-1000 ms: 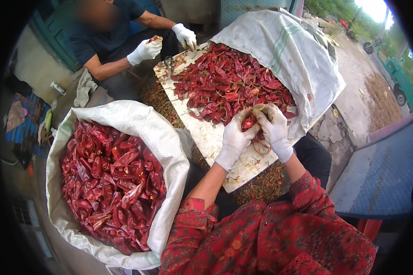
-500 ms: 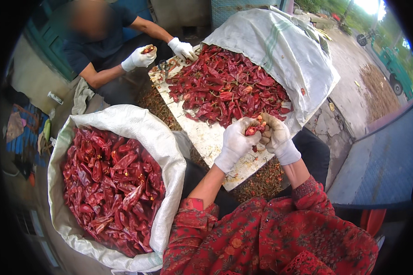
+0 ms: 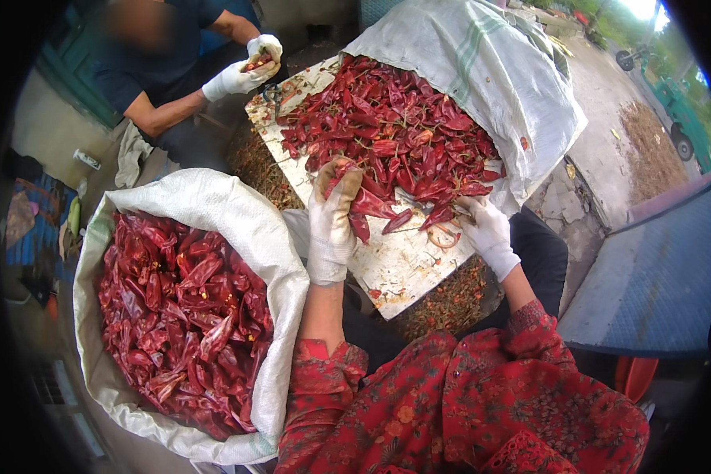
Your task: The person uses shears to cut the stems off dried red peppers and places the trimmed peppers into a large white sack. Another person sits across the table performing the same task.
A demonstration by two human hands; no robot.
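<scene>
My left hand (image 3: 333, 225), in a stained white glove, is closed around several dried red chili peppers (image 3: 371, 204) at the near edge of the board. One long pepper sticks out toward the pile. My right hand (image 3: 488, 235), also gloved, reaches to the pile's right edge with its fingers apart, touching the peppers there. Beside its fingertips lies an orange loop (image 3: 444, 237), like a scissor handle, partly under peppers. The large heap of chili peppers (image 3: 403, 134) covers most of the white board (image 3: 395, 272) and spills from a white woven sack (image 3: 490, 71).
An open white sack (image 3: 189, 186) full of red peppers (image 3: 182, 316) stands at my left. Across the board, a person's gloved hands (image 3: 249, 71) hold a pepper. Scraps (image 3: 442, 304) litter the ground under the board. A blue panel (image 3: 648, 276) leans at right.
My hands have separated: the left moved left with peppers, the right went down to the pile's right edge. The other person's hand left the board and joined their other hand.
</scene>
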